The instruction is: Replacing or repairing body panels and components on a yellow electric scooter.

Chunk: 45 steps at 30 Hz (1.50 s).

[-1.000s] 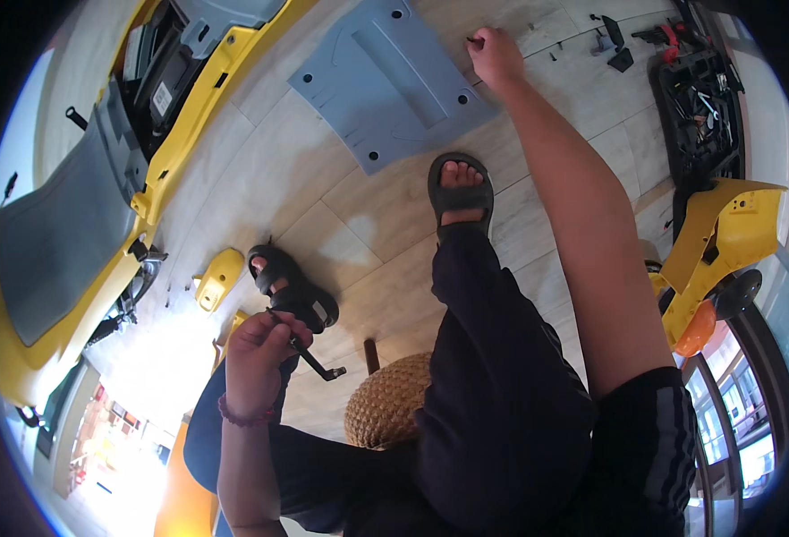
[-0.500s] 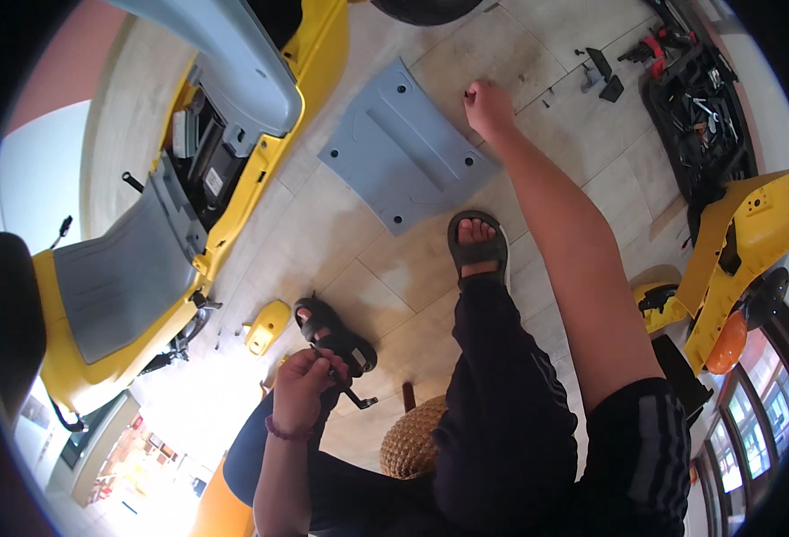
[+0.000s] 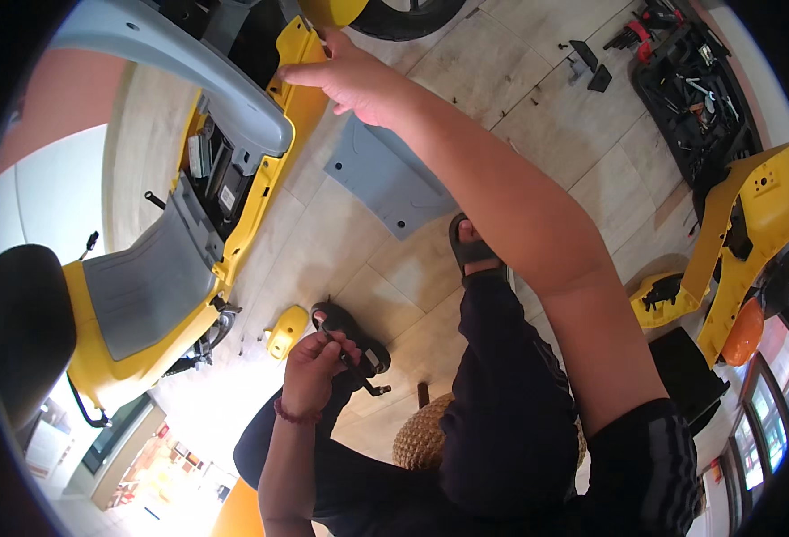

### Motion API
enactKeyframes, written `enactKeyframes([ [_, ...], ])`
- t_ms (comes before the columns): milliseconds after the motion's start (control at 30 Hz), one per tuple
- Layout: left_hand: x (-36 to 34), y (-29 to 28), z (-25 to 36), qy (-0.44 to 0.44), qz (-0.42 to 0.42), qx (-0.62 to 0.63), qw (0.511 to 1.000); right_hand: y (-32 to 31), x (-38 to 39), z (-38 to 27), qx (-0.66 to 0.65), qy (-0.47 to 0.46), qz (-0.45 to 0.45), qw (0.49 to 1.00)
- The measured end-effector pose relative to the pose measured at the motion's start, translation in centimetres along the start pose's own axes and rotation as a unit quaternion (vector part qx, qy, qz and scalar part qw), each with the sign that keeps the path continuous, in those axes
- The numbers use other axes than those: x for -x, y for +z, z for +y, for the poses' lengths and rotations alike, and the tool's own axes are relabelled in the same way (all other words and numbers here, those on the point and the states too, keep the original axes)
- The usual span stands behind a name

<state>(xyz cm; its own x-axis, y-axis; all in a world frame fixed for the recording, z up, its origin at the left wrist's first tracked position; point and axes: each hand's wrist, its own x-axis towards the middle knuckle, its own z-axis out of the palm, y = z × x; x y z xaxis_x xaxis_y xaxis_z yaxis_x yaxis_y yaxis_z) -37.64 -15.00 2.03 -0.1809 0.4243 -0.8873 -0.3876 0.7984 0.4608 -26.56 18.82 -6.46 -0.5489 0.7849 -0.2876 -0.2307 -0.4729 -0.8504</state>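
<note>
Right hand (image 3: 354, 80) reaching to the yellow scooter body (image 3: 274, 183), left hand (image 3: 314, 367) closed around a black L-shaped tool (image 3: 359, 367)

Fingers of the right hand lightly curled, fingertips touching the panel's upper edge; whether pinching something small, cannot tell; tool held low near the lap, judged light, stiff, easily gripped along its shank; yellow panel judged rigid plastic, smooth, best held by its edge; grey panel (image 3: 386, 179) flat on the pale tiled floor (image 3: 547, 125); open black tool case (image 3: 694, 89) and loose yellow fairings (image 3: 743, 233) well apart to the right.

Yellow scooter body (image 3: 260, 201), grey loose panel (image 3: 386, 179), black toolbox (image 3: 694, 85).
</note>
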Motion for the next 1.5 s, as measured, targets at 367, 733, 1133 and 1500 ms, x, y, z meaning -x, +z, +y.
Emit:
enactKeyframes([
  [367, -0.3, -0.2, -0.5, -0.014, 0.003, -0.005, 1.000, -0.7, -0.4, 2.3, -0.144, -0.072, -0.003, 0.987],
  [733, -0.9, -0.4, -0.3, 0.004, -0.008, -0.008, 1.000, -0.7, -0.5, 2.2, -0.100, -0.163, -0.020, 0.981],
  [1133, -3.0, -1.5, 0.2, 0.076, 0.066, -0.046, 0.994, -0.1, 0.8, 1.1, -0.092, 0.057, -0.043, 0.993],
  [1500, -9.8, -1.9, 11.6, 0.435, 0.315, -0.588, 0.605, 1.8, 2.4, -0.9, 0.005, -0.024, 0.011, 1.000],
])
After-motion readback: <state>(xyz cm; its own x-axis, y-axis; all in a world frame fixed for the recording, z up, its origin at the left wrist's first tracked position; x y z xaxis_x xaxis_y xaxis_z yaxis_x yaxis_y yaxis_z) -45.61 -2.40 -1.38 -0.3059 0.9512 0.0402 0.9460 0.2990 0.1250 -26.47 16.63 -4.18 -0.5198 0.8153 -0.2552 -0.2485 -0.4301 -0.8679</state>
